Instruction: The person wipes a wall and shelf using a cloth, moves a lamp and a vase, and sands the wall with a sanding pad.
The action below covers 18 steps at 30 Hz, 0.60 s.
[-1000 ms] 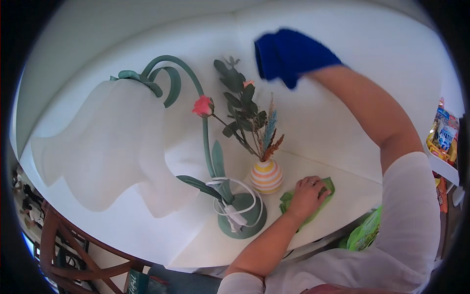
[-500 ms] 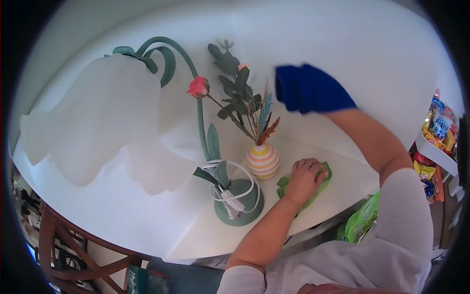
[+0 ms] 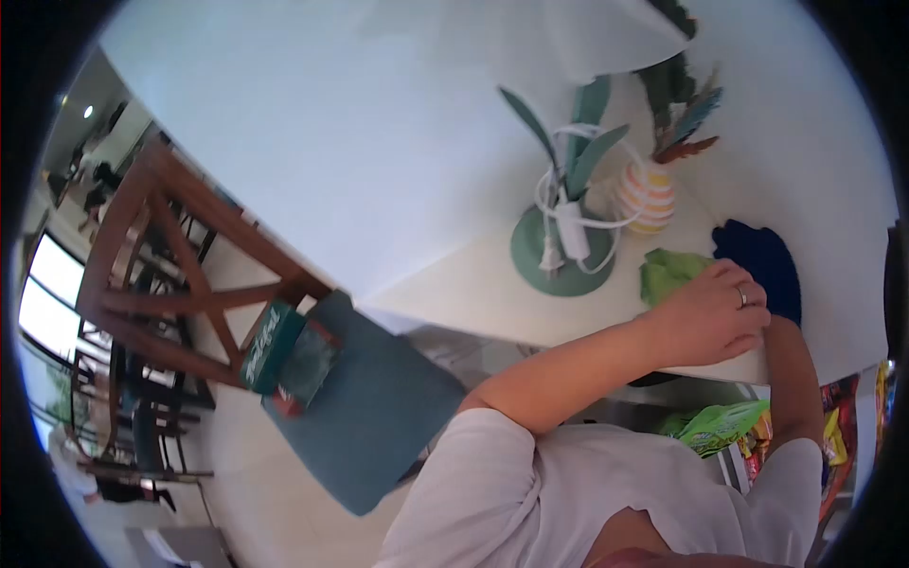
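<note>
My left hand (image 3: pixel 717 308), with a ring on one finger, has its fingers curled beside the cuff of a dark blue cloth mitt (image 3: pixel 762 260). What the fingertips grip is hidden. A bright green cloth (image 3: pixel 670 273) lies crumpled on the white table, partly covered by that hand. The blue mitt encloses my right hand (image 3: pixel 775 284) on the tabletop, so its fingers cannot be seen. Behind the green cloth stands a striped round vase (image 3: pixel 648 197) with dried stems. Left of it is the green lamp base (image 3: pixel 561 273), with a white cord looped around its leaves.
The white table (image 3: pixel 454 298) has a pointed front corner. A wooden chair with a grey-blue seat (image 3: pixel 355 407) holds a green box (image 3: pixel 275 347). Below the table edge are a green packet (image 3: pixel 724 428) and snack packets (image 3: pixel 835 435). The lamp's white shade hangs overhead.
The view has swung left and down. My mitted right hand has come down from the air onto the table, beside my left hand. My left hand has shifted rightwards, partly off the green cloth.
</note>
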### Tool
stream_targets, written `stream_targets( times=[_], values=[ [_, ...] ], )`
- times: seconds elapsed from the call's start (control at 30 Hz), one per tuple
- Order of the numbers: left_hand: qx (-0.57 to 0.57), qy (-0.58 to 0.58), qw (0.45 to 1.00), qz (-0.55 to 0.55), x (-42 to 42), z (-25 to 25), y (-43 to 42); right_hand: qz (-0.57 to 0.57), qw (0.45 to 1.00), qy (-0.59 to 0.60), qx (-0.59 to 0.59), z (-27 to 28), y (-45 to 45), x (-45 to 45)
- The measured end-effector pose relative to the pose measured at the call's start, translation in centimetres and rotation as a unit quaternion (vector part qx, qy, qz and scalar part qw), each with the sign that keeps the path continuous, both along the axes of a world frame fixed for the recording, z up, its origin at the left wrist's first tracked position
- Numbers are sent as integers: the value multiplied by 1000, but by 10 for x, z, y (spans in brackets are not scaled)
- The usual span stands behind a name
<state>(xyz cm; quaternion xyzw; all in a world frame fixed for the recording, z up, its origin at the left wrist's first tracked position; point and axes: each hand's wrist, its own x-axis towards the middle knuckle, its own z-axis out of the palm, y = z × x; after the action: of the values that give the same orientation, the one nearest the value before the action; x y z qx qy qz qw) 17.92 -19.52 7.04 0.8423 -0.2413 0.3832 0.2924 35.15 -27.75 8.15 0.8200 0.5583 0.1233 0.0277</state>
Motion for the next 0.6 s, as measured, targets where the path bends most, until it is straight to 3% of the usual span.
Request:
stream_targets(
  times=[0.1,0.2,0.27,0.37,0.47,0.5,0.53,0.57,0.6],
  values=[
    [29,109,993,40,-22,-24,8,-59,991,33,-113,0,-2,-4],
    [84,153,977,119,-38,-52,11,17,1000,-15,20,-19,-16,8],
    [87,185,969,139,-39,-75,15,10,989,99,108,-7,-25,-7],
    [84,221,962,133,-34,-79,16,-77,942,229,231,-54,-24,51],
    [58,195,975,91,-53,-63,17,-116,783,423,442,-17,-23,64],
    [46,176,980,83,-69,-53,18,-50,595,614,516,-26,-26,97],
    [3,191,979,66,-93,-43,23,-57,480,720,498,-18,-32,89],
    [-43,205,977,48,-124,-31,31,-10,491,700,518,-30,-30,89],
    [-88,213,973,27,-157,-22,39,-61,548,682,481,-32,-31,81]
  ],
)
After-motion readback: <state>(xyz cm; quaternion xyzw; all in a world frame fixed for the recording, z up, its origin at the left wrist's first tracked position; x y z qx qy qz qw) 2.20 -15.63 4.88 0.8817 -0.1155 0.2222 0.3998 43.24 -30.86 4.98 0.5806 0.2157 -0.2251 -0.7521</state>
